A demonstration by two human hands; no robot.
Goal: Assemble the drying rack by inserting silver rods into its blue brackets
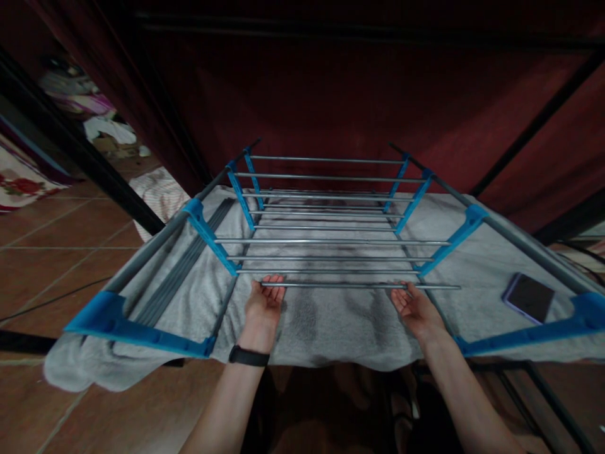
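A rack of grey metal rods and blue plastic brackets [208, 234] stands on a grey towel [331, 321]. Both my hands hold one loose metal rod [340, 285] at the rack's near end, palms up. My left hand [265, 304], with a black band on the wrist, has its fingers curled round the rod's left end. My right hand [412, 307] grips the rod close to its right end, next to a blue bracket [447, 247].
A dark phone [528, 297] lies on the towel at the right. Spare grey rods [182, 268] lie along the towel's left side. A dark red curtain [359, 101] hangs behind. Tiled floor [57, 252] and a patterned cloth lie to the left.
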